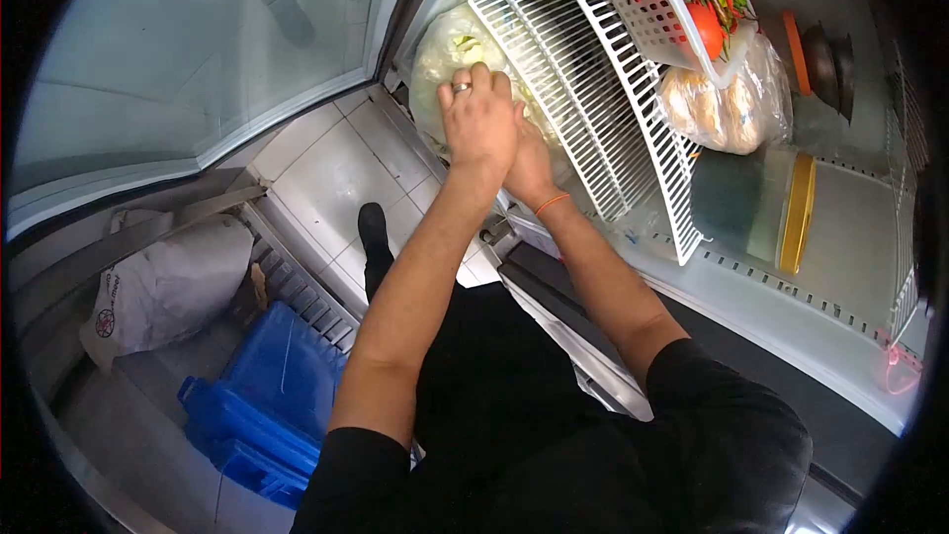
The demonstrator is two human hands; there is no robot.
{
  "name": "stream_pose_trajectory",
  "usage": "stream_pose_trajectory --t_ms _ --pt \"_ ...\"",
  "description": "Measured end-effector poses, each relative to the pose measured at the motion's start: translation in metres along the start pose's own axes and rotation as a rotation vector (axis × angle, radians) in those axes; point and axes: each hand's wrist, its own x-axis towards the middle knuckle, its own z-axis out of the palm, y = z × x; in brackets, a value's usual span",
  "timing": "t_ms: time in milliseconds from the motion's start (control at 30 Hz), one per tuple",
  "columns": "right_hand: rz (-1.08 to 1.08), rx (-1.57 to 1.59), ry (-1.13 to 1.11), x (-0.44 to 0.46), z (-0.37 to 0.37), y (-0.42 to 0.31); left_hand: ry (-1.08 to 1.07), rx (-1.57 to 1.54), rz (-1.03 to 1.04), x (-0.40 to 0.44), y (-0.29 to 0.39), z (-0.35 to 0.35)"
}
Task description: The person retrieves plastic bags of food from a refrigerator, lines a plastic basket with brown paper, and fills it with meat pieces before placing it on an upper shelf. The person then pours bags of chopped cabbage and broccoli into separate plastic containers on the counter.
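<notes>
A clear plastic bag of pale green leafy vegetables (435, 64) sits low in the fridge, beside a white wire shelf. My left hand (477, 124), with a ring on one finger, is on top of the bag, its fingers bent and closed on the plastic. Tucked close against it, my right hand (531, 160) reaches to the same bag, an orange band on its wrist. Most of the right fingers are hidden behind the left hand and the bag.
White wire racks (583, 89) stand tilted right of my hands. Beyond are a white basket (633, 0) of tomatoes and chillies and a bagged pale food (717, 109). A glass door (198, 69) is swung out at left; a blue bin (272, 376) and a white sack (178, 287) lie below.
</notes>
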Motion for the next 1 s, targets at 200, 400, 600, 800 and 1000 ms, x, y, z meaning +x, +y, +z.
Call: stream_pose_trajectory --t_ms 200,400,600,800,1000 --pt "0.026 -0.075 -0.008 -0.042 -0.016 -0.021 0.040 0.188 0.046 0.002 -0.005 0.058" --pt "0.188 0.031 0.204 -0.108 -0.030 -0.007 -0.023 -0.288 -0.133 0.006 -0.003 -0.011" --pt "0.448 -0.004 0.321 -0.101 -0.009 0.025 -0.109 -0.539 -0.213 -0.019 -0.011 -0.058" --pt "0.808 0.312 0.504 -0.061 0.000 0.065 -0.002 -0.781 -0.536 -0.071 -0.049 -0.090" --pt "0.650 -0.078 0.570 0.019 0.028 0.135 -0.081 -0.653 -0.903 -0.144 -0.147 -0.102"
